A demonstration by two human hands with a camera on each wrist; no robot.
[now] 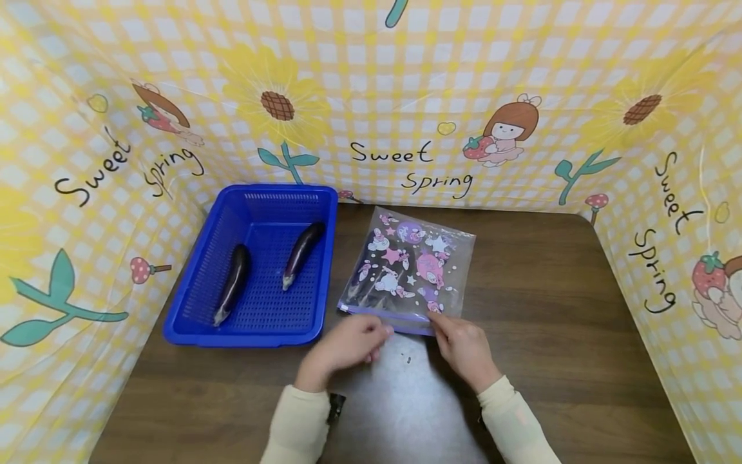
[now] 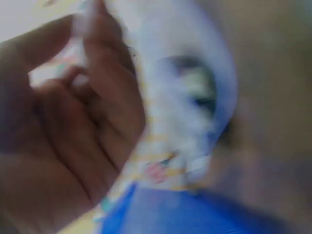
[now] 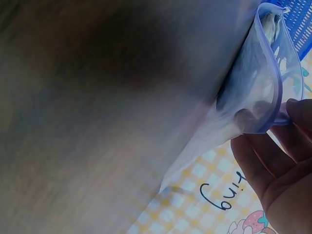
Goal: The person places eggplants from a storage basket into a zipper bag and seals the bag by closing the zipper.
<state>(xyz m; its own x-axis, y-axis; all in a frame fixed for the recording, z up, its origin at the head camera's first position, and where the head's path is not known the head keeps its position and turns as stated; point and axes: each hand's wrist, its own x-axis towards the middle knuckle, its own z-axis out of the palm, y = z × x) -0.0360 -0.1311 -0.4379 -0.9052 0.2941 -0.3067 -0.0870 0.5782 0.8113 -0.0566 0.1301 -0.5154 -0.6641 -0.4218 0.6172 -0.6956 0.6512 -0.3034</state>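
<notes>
A clear zip bag [image 1: 400, 270] with pink, purple and white prints lies flat on the table, its purple zip edge toward me. My right hand [image 1: 466, 351] pinches the right part of that edge, thumb on one side and fingers on the other in the right wrist view. The bag's mouth gapes there. Inside it, the left wrist view shows a blurred dark shape [image 2: 200, 85] with a pale end. My left hand [image 1: 353, 341] hovers at the near edge with loosely curled fingers, blurred in its wrist view. Nothing clearly shows in its grasp.
A blue plastic basket [image 1: 249, 340] stands on the left, holding two eggplants, one on the left [image 1: 234, 283] and one on the right [image 1: 304, 254]. The zip's slider [image 1: 343, 308] sits at the bag's left corner. Yellow checked cloth [image 1: 377, 96] walls the brown table [image 1: 556, 309].
</notes>
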